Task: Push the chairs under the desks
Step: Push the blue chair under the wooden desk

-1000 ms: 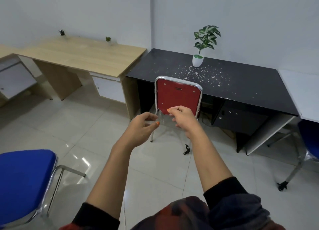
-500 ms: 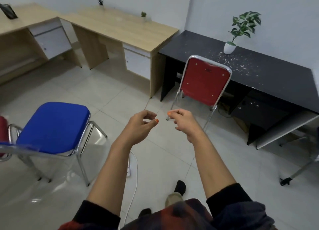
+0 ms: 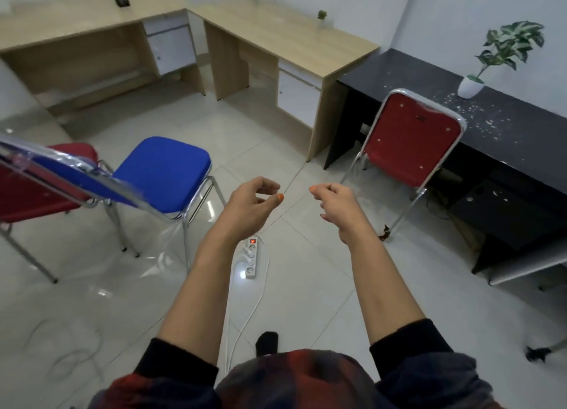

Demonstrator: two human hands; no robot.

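Both hands, left (image 3: 250, 207) and right (image 3: 340, 207), hang loosely curled and empty, grip on nothing, the red chair (image 3: 409, 140) apparently tucked at the black counter (image 3: 503, 132), the blue chair (image 3: 162, 172) seemingly next.

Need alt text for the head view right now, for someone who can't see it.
Both hands, left and right, hang loosely curled and hold nothing above a tiled floor. A red chair sits at the black desk; a blue chair stands out on the floor, left.
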